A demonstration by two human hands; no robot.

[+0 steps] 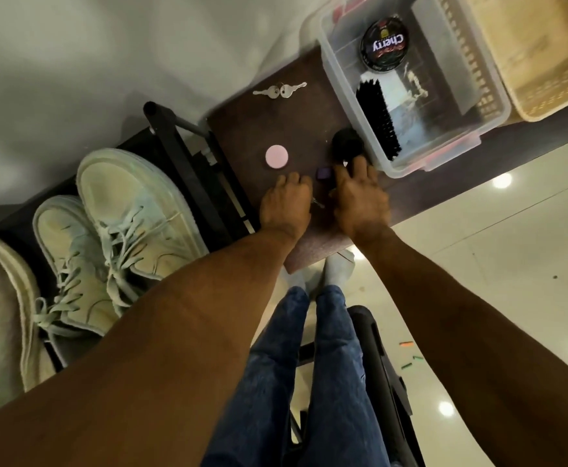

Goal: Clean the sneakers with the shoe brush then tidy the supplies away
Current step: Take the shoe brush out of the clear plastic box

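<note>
While both arms are stretched over the brown table (242, 129), the left hand (286, 205) is seen with fingers curled under, knuckles on the tabletop; whether anything is held cannot be told. The right hand (360, 200) is laid flat, fingers relaxed, tips touching a dark round object (346, 143) beside a purple piece (323, 172). The brush (378, 121) is lying inside the clear box (498, 96), near the polish tin (384, 42). The sneakers (124, 224) are parked on a black rack (181, 156) at the left.
</note>
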